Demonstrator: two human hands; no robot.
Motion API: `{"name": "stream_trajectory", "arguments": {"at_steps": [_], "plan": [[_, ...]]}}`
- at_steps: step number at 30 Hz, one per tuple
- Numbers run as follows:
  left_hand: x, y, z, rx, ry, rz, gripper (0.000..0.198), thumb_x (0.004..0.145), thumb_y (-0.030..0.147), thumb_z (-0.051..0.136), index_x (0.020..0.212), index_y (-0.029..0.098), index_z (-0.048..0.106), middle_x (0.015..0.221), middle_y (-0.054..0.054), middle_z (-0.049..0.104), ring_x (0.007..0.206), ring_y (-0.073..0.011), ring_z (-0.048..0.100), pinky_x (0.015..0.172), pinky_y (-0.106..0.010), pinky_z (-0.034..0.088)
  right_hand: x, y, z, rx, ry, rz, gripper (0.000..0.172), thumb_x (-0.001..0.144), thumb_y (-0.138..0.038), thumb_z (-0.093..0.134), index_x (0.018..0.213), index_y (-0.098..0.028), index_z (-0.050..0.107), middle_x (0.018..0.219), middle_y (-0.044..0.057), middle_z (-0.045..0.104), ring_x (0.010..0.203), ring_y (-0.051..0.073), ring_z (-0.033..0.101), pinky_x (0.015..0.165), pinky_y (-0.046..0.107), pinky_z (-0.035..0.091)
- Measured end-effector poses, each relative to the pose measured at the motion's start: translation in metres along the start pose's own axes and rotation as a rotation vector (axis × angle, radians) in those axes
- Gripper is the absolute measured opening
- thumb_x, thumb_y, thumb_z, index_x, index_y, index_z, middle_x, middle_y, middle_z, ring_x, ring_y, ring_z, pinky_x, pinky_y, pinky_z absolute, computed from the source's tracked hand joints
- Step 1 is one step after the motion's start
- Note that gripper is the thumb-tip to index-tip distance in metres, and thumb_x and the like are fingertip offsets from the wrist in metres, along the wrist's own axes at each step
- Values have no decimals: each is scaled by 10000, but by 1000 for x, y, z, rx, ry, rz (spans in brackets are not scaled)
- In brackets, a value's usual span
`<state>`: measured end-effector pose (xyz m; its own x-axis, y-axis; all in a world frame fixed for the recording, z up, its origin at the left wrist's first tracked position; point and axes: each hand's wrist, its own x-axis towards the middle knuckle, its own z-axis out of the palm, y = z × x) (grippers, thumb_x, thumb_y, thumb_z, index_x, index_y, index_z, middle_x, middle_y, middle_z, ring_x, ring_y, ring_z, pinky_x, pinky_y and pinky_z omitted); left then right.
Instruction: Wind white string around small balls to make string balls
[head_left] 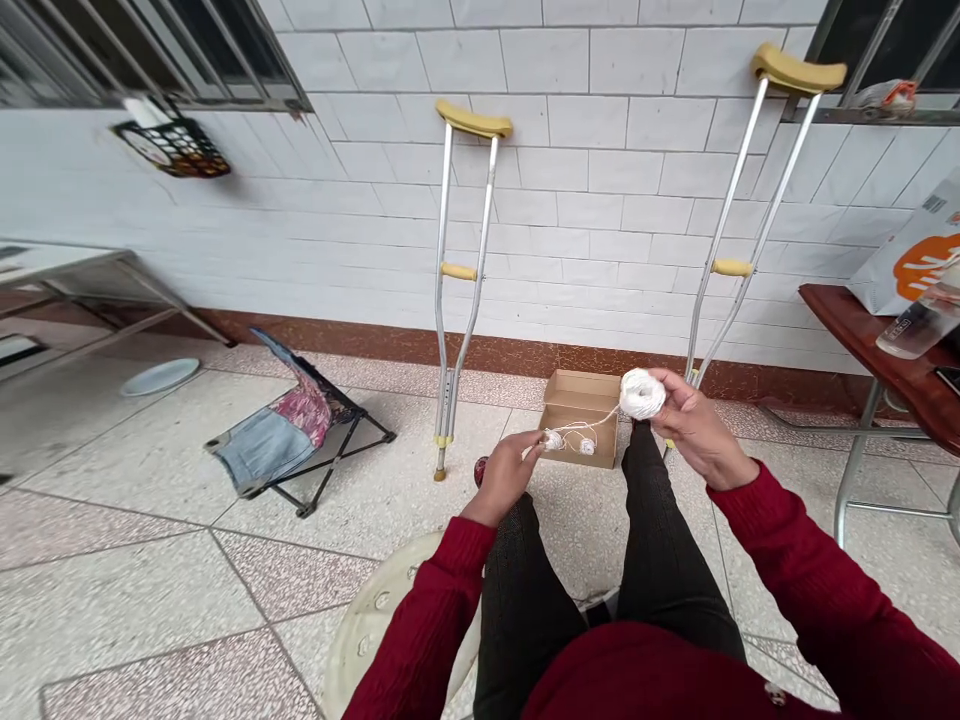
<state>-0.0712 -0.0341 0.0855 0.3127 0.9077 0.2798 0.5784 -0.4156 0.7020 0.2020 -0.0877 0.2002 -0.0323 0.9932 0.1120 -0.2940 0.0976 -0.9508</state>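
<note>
Held up in my right hand (697,425) is a ball of white cord (642,394), wound in a ring with a hollow middle; thumb and fingers close on its right side. A strand (592,422) runs from it down to my left hand (506,478), whose fingers are pinched on the cord. Behind and below the hands, an open cardboard box (577,398) lies on the floor. Inside is a small white bundle (587,447) with loose strands. Another small white bundle (553,440) shows by my left fingertips; whether it is held or lies in the box, I cannot tell.
Two crutches, one left (459,270) and one right (731,267), lean on the tiled wall. A folding chair (262,440) stands to the left. At right is a dark red table (847,330) with a plastic bottle (919,322). A pale round stool (360,620) is beside my left leg.
</note>
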Motion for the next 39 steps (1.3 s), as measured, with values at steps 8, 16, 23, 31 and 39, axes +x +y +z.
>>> {"name": "stream_trajectory", "arguments": {"at_steps": [8, 16, 23, 31, 39], "plan": [[-26, 46, 49, -491, -177, 3, 460, 860, 243, 574, 1312, 177, 513, 1308, -91, 575, 1220, -231, 512, 1065, -392, 357, -23, 92, 18, -182, -170, 106, 368, 623, -227, 805, 953, -208, 644, 839, 15, 659, 741, 159, 615, 650, 259, 481], [-73, 51, 76, -721, -423, -249, 453, 869, 523, 523, 679, 132, 653, 689, -53, 676, 749, -191, 631, 786, -292, 477, -30, 115, 4, -128, -172, 228, 393, 666, -306, 765, 998, -224, 572, 851, 6, 603, 528, 92, 475, 340, 168, 372], [-100, 59, 58, -248, -484, -83, 381, 920, 307, 453, 594, 165, 588, 608, 2, 608, 637, -134, 553, 843, -264, 427, -30, 162, -16, -433, 2, 132, 314, 644, -114, 648, 939, -213, 607, 721, -31, 530, 477, 75, 420, 315, 151, 348], [-76, 53, 55, -99, -379, 44, 314, 901, 201, 412, 657, 179, 608, 629, 18, 599, 624, -133, 525, 962, -319, 373, -108, 148, 1, -205, -286, 441, 278, 655, -172, 687, 911, -217, 590, 725, -37, 549, 513, 84, 443, 333, 149, 376], [-104, 46, 89, -237, -441, -105, 429, 938, 287, 380, 595, 156, 602, 654, -13, 635, 664, -140, 570, 679, -213, 391, -82, 130, -13, 103, 50, 554, 317, 572, -246, 785, 814, -168, 596, 606, -57, 533, 454, 62, 430, 360, 164, 329]]}}
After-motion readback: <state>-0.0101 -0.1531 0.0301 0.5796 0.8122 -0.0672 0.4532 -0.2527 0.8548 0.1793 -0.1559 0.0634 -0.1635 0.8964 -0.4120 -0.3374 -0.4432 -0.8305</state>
